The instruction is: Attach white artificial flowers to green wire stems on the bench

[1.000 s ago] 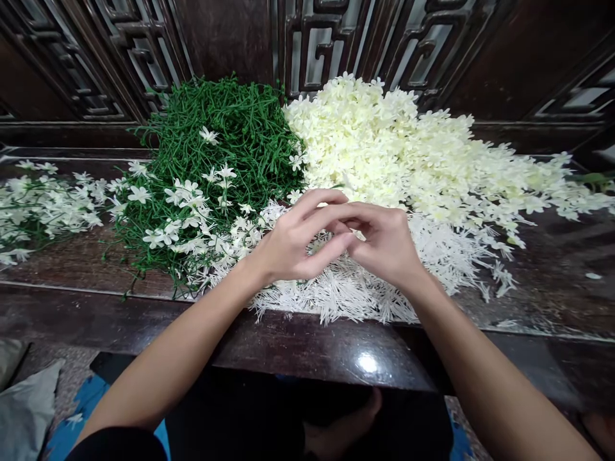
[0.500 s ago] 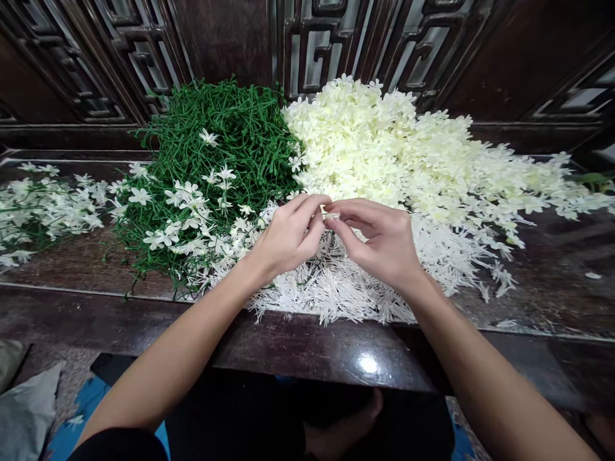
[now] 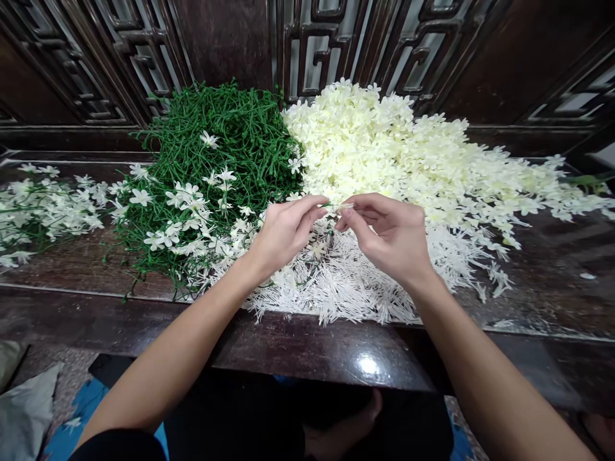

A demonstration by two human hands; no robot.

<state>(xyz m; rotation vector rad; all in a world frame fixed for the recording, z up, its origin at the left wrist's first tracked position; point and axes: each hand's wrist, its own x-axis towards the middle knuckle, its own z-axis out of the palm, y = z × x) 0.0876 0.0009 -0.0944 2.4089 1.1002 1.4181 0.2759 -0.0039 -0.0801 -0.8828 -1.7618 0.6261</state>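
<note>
My left hand (image 3: 288, 230) is closed in a pinch over the middle of the heaps, on what looks like a thin green stem, mostly hidden by the fingers. A small gap separates it from my right hand (image 3: 389, 234), whose thumb and forefinger pinch a small whitish flower piece (image 3: 344, 207). Just below the fingertips lies a white flower (image 3: 317, 250). White stamen-like sprigs (image 3: 346, 288) spread under both hands. Behind my right hand rises a heap of cream-white artificial petals (image 3: 375, 141); to the left is a tangle of green plastic stems (image 3: 225, 128).
Finished-looking white flowers on green stems (image 3: 52, 208) lie at the far left of the dark wooden bench (image 3: 144, 275). A carved wooden panel (image 3: 230, 45) stands close behind the heaps. On the floor are blue material (image 3: 79, 416) and a greyish sheet (image 3: 29, 410).
My hands have drawn apart from touching fingertips; the right one moved slightly right with the small whitish piece. The heaps look the same.
</note>
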